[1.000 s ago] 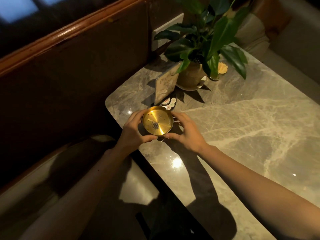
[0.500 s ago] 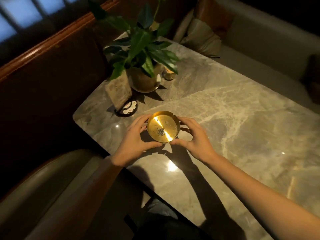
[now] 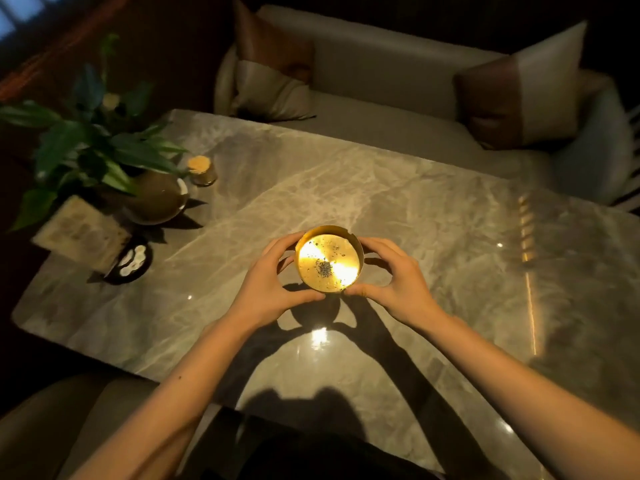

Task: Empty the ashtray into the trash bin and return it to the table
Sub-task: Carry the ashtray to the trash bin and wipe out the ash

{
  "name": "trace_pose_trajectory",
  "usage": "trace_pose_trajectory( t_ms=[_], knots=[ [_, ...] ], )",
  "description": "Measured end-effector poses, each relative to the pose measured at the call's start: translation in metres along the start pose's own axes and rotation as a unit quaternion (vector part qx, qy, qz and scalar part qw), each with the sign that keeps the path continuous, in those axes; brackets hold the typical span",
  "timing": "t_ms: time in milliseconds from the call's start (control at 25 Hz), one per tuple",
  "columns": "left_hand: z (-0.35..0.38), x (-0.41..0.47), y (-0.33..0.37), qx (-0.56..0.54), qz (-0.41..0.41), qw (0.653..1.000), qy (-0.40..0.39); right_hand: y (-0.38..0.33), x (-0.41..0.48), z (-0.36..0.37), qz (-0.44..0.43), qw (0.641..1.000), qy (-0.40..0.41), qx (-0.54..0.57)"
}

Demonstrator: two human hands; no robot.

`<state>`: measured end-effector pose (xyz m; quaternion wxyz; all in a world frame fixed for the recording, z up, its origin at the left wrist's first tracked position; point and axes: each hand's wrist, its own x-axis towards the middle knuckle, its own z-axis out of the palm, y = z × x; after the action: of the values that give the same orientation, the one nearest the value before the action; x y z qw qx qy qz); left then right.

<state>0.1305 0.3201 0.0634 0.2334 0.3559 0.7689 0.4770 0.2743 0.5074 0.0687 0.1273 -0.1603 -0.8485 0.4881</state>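
A round brass ashtray [image 3: 328,261] with a small dark heap of ash at its middle is held above the marble table [image 3: 415,220]; its shadow falls on the tabletop below. My left hand [image 3: 273,285] cups its left side, thumb at the near rim. My right hand [image 3: 391,282] cups its right side the same way. No trash bin shows in the head view.
A potted plant [image 3: 104,157] stands at the table's far left, with a small jar [image 3: 202,169], a card stand [image 3: 83,233] and a dark dish [image 3: 130,263] near it. A sofa [image 3: 381,74] with cushions runs behind the table. A seat [image 3: 69,410] lies at my lower left.
The view has swung right and pulled back, so the plant now lies far left. Both hands still hold the ashtray, which has moved toward the table's middle and looks lifted.
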Motion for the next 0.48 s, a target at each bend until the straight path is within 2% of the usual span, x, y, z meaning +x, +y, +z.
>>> trace_pose_trajectory(
  t_ms=[240,480],
  knots=[
    [0.082,0.037,0.056,0.016,0.039,0.998,-0.043,0.038,-0.039,-0.089,0.015,0.998,0.064,0.009],
    [0.161,0.058,0.097,0.029,0.053,0.996,-0.058,0.077,-0.064,-0.166,0.024,0.996,0.080,-0.006]
  ],
)
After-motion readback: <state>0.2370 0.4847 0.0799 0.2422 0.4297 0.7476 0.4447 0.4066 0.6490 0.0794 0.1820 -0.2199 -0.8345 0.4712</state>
